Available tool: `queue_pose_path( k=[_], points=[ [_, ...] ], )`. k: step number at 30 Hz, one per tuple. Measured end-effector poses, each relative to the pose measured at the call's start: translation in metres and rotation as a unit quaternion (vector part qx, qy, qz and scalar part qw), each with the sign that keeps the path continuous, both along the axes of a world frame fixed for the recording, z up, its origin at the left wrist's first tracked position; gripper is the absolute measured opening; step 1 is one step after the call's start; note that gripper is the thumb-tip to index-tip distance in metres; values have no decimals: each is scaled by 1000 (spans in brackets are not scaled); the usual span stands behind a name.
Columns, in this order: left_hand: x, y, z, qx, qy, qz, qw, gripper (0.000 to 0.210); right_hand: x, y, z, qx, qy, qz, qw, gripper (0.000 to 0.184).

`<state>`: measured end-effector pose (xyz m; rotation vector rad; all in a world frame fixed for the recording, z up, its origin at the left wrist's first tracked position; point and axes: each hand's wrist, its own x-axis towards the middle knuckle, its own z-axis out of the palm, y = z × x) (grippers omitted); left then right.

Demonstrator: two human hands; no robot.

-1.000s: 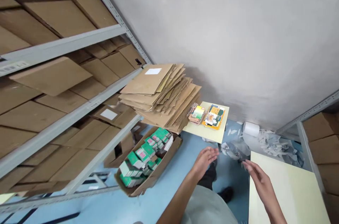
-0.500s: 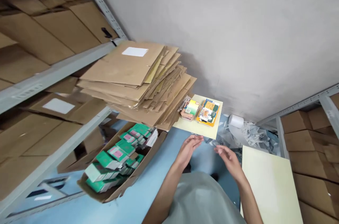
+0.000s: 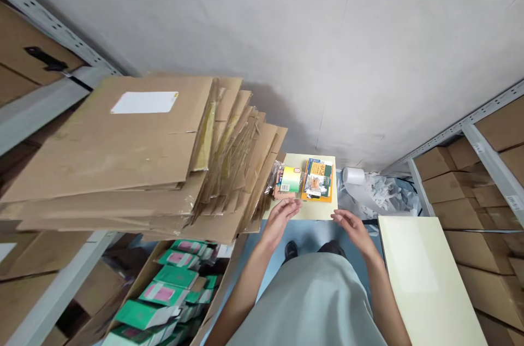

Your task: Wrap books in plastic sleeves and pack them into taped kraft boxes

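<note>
My left hand [image 3: 281, 220] hovers near the front edge of a small cream tabletop [image 3: 298, 160], palm turned inward with nothing in it. Across from it, my right hand [image 3: 352, 228] is held up with fingers apart and slightly bent, also holding nothing. Just beyond the left fingertips lies a stack with a yellow-green label and barcode [image 3: 291, 179], partly in clear plastic. To its right is a flat printed stack in yellow, blue and dark green [image 3: 318, 179]. Neither hand visibly grips either stack.
Flattened cardboard boxes [image 3: 135, 144] rise in a tall pile at left, above a carton of green boxes [image 3: 176, 276]. A white roll [image 3: 353, 176] and crumpled paper [image 3: 385, 193] lie beyond a cream board [image 3: 426, 269]. Shelves of cartons [image 3: 462, 226] stand right.
My view has swung right and moved closer to the cream tabletop, so the cardboard pile looms larger. Both hands are nearer the printed stacks, still empty.
</note>
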<state>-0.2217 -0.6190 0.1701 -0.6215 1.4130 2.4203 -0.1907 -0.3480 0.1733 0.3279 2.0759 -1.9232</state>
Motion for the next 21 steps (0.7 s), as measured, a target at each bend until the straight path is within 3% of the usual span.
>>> queue_pose_path(
  k=[6, 9, 14, 21],
  points=[
    [-34, 26, -32, -51, -3, 7, 999, 51, -39, 25, -21, -18, -14, 34, 999, 81],
    [-47, 47, -47, -86, -30, -28, 995, 35, -61, 41, -36, -23, -20, 49, 998, 85],
    [-70, 73, -63, -133, -25, 1, 991, 38, -83, 66, -61, -39, -56, 84, 994, 89],
    [-78, 90, -96, -167, -27, 53, 984, 34, -105, 79, -109, -43, -97, 81, 991, 65]
  ],
)
